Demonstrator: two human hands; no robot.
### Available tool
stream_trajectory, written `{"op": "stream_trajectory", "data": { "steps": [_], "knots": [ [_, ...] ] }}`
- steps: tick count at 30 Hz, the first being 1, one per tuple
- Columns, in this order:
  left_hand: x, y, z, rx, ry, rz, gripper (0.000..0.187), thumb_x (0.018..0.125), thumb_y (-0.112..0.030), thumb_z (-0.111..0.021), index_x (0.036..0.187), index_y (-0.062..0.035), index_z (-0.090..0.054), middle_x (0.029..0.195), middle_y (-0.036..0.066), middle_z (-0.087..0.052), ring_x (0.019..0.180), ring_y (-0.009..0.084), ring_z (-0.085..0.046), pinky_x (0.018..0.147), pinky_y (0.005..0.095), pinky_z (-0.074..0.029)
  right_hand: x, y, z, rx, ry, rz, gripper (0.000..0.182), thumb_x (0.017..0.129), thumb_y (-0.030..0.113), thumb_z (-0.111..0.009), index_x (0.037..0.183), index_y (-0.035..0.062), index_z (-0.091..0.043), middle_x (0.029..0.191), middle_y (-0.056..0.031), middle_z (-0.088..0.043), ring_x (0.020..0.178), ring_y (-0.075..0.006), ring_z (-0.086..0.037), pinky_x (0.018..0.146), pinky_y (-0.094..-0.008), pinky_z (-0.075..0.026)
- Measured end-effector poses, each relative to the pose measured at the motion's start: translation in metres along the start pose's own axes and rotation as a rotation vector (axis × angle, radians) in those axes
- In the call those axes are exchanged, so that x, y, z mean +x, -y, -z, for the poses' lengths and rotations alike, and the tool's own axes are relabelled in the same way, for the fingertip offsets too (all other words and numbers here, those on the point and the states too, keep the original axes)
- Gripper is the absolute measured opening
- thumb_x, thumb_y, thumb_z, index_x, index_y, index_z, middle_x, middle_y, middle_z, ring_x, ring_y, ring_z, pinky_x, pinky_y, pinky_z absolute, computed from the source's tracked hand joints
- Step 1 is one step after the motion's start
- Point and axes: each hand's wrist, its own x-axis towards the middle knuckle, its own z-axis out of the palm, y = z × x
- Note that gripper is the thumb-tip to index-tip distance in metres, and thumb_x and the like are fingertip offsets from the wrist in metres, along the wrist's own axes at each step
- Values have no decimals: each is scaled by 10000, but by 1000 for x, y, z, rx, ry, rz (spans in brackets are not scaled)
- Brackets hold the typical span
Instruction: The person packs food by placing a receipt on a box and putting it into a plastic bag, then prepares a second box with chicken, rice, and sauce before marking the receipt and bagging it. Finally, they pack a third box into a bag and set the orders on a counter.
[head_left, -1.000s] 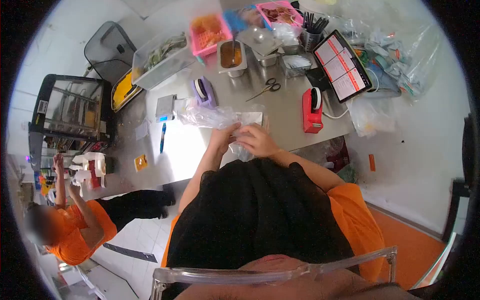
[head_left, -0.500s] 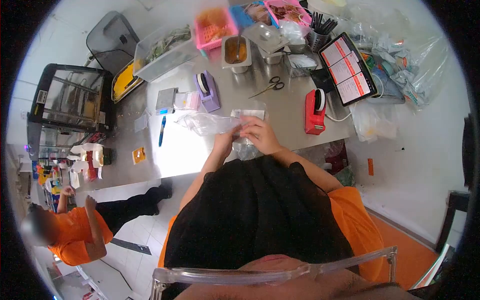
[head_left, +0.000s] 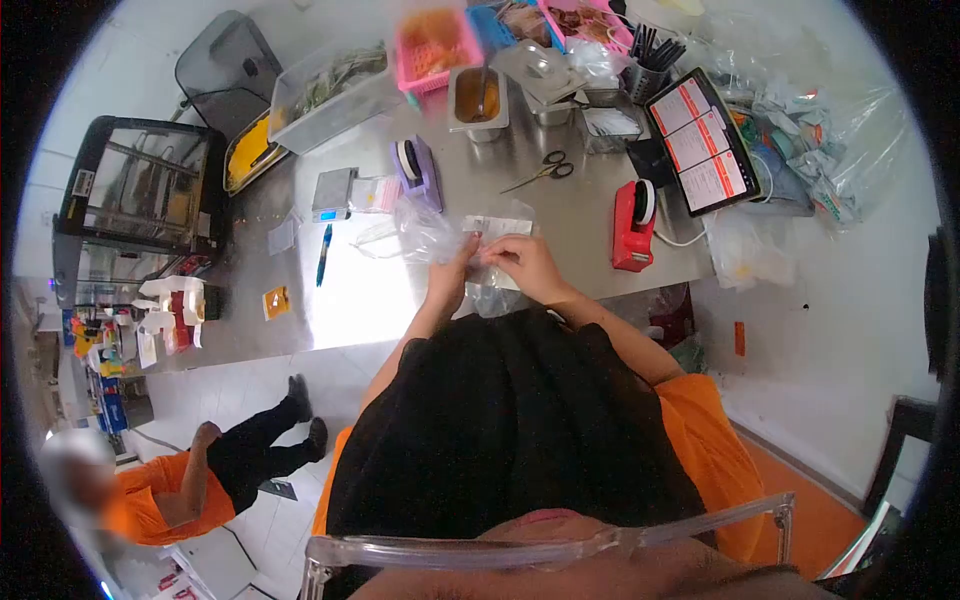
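At the table's front edge my left hand (head_left: 453, 275) is closed on a clear plastic bag (head_left: 420, 228), whose loose part spreads out to the left. My right hand (head_left: 527, 268) is beside it with bent fingers pinched together at the bag's edge; what exactly lies between the fingertips is too small to make out. Under and behind both hands lies a flat packet with a white printed label (head_left: 497, 224). More clear plastic (head_left: 492, 300) shows below the hands, against the black apron.
Around the steel table (head_left: 560, 220) stand a purple tape dispenser (head_left: 420, 178), a red tape dispenser (head_left: 630, 232), scissors (head_left: 543, 171), a small scale (head_left: 333, 193), a blue pen (head_left: 324, 255), a sauce container (head_left: 478, 105) and a tablet (head_left: 703, 142). A person in orange (head_left: 180, 497) is at left.
The bag's loose part has shifted and bunched up near the purple dispenser. My right fingers have drawn in more tightly. The other person has lowered their arms and moved.
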Motion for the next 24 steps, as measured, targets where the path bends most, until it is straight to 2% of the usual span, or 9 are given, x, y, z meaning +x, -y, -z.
{"op": "stream_trajectory", "data": {
  "steps": [4,7,13,18,21,24],
  "knots": [
    [-5,-3,-4,87,-16,-63,292,806,-183,-656,1042,-16,-615,1008,51,-614,845,139,-573,725,271,-447,-2,-10,-3,123,-71,-153,122,818,106,-617,813,-14,-641,824,-71,-663,735,-103,-607,660,-247,-479],
    [-7,-2,-3,202,-3,-92,276,811,-166,-648,1042,-18,-615,1000,57,-620,859,139,-576,733,270,-449,-1,-14,-7,318,-121,-211,81,828,41,-596,849,-28,-634,794,-59,-644,746,-98,-585,673,-229,-464],
    [-9,-1,-4,237,50,-157,254,821,-145,-630,1038,-14,-618,990,69,-627,891,150,-580,766,279,-452,7,-22,1,365,5,-226,237,805,49,-628,992,-3,-492,771,-89,-652,732,-118,-613,638,-238,-464],
    [-8,-2,-4,314,52,-142,267,827,-130,-594,1065,-11,-567,983,86,-605,883,186,-584,747,309,-471,8,-32,2,377,48,-199,277,808,60,-631,978,20,-417,758,-97,-654,695,-124,-617,635,-246,-459],
    [-6,3,-2,261,56,-146,258,827,-174,-623,1038,-27,-633,1000,69,-630,898,148,-581,786,287,-449,8,-35,3,388,68,-207,262,807,63,-634,956,18,-423,759,-99,-655,680,-126,-616,634,-248,-458],
    [-9,1,-5,326,26,-160,223,818,-154,-617,998,-25,-640,976,68,-634,881,152,-582,766,288,-452,10,-33,6,304,98,-245,257,803,71,-643,933,16,-429,767,-106,-655,678,-127,-616,637,-249,-462]
  ]
}}
